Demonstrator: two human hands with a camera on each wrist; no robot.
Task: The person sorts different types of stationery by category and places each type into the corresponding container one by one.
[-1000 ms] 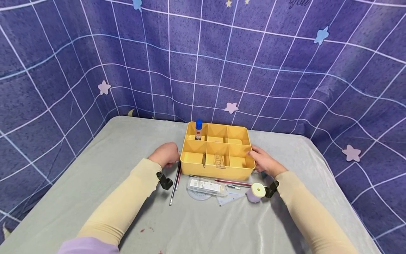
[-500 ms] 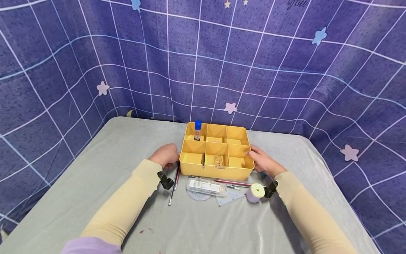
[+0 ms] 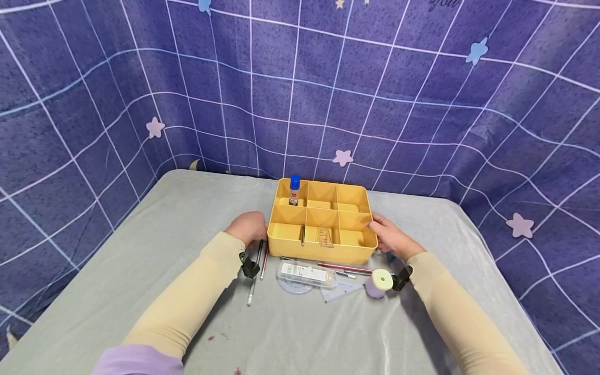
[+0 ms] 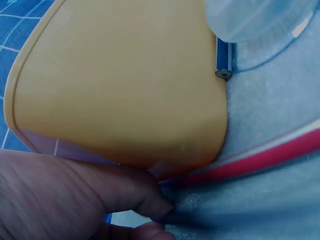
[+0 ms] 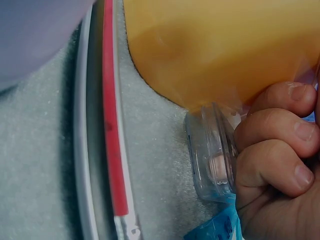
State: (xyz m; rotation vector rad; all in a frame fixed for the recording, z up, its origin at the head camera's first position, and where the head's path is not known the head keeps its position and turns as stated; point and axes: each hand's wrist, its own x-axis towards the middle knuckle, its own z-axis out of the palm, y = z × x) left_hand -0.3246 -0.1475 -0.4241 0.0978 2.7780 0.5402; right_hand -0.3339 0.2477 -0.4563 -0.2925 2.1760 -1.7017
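Observation:
A yellow divided storage box (image 3: 323, 252) stands on the grey cloth. My right hand (image 3: 392, 238) grips its right wall, thumb over the rim; the right wrist view shows curled fingers (image 5: 272, 132) outside it. Beside the left wall, my left hand (image 3: 248, 227) pinches the end of a dark pencil (image 4: 240, 217), blurred in the left wrist view. A red pencil (image 4: 265, 157) lies along the box's corner there. Inside the box, a blue-capped glue stick (image 3: 294, 190) stands back left, a clear ruler (image 3: 325, 237) leans front middle, and a thin dark item (image 3: 302, 235) is beside the divider.
Before the box lie a clear labelled case (image 3: 307, 275), a protractor (image 3: 292, 287), a set square (image 3: 339, 292), several pencils (image 3: 349, 268) and a purple spool-shaped item (image 3: 378, 284). A small clear container (image 5: 212, 155) sits beside my right fingers. A purple curtain (image 3: 300, 94) hangs behind.
My left hand has shifted slightly right, and the dark pencil's free end has swung slightly left and toward me. The right hand and the box stay put.

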